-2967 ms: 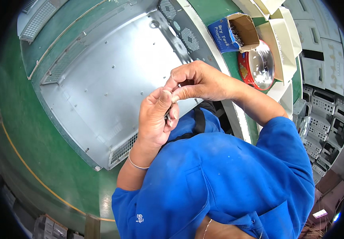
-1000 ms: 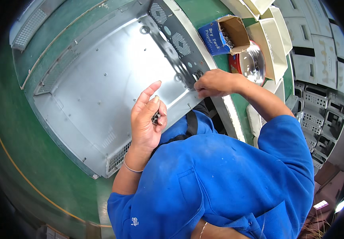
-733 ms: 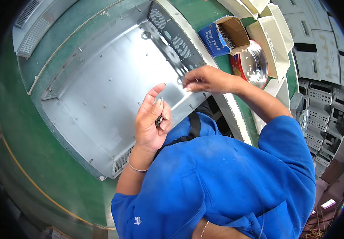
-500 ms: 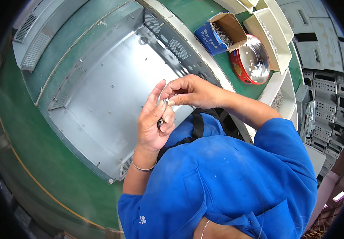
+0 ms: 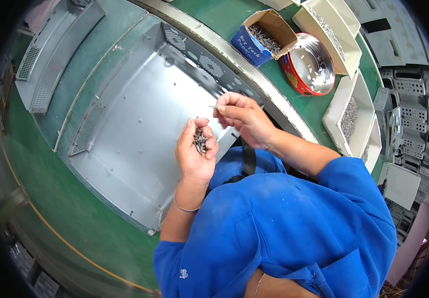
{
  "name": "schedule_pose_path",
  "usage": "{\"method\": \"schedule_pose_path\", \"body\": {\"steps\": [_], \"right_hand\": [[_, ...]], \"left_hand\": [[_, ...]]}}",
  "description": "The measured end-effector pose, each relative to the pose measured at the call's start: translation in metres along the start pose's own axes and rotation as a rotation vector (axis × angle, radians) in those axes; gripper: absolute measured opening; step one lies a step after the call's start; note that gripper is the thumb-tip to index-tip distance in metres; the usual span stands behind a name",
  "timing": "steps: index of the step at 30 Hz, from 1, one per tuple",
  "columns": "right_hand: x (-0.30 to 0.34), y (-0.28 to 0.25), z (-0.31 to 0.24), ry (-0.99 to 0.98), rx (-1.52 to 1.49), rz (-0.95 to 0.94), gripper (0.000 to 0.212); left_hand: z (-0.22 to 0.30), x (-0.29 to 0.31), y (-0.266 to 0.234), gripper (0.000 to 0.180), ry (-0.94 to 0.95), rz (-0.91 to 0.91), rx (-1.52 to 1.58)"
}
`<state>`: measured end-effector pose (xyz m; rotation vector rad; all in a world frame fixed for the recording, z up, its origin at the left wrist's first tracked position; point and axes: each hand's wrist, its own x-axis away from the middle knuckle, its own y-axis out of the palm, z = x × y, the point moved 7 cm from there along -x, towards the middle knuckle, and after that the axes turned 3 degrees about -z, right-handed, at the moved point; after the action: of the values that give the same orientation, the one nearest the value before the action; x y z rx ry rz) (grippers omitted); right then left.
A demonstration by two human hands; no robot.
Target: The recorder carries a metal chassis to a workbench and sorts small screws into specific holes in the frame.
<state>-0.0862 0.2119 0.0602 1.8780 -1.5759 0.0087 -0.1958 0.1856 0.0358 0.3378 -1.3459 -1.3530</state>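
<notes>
My left hand [image 5: 192,161] is palm up, its fingers curled around a small pile of short grey metal fasteners [image 5: 201,141]. To its right and a little farther off, my right hand [image 5: 249,121] pinches a thin small pin [image 5: 213,106] between thumb and forefinger; the pin's exact kind is too small to tell. Both hands are over a large shallow sheet-metal chassis [image 5: 120,144], near its right side. Studs stand up from the chassis floor, and its far right wall [image 5: 209,64] is perforated.
Beyond the bench's pale edge stand a blue cardboard box [image 5: 252,48] of metal fasteners, a round red tin [image 5: 294,74] with white bits inside, and cream bins [image 5: 335,116] with small parts. Another perforated metal part [image 5: 60,64] lies at the far left.
My right hand has drawn away from my left, to the right, with the small pin. My left hand's fingers have loosened, so the fasteners in its palm show. The whole view has shifted slightly.
</notes>
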Motion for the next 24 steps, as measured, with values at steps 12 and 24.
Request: {"method": "schedule_pose_path", "body": {"steps": [12,24], "right_hand": [[-0.029,0.055,0.052,0.368,-0.989,-0.154,0.018],[-0.034,0.045,0.053,0.341,-1.028,-0.198,0.017]], "left_hand": [[0.028,0.036,0.083,0.012,1.17,-0.24,-1.445],[0.053,0.036,0.085,0.013,0.89,-0.44,-1.015]]}}
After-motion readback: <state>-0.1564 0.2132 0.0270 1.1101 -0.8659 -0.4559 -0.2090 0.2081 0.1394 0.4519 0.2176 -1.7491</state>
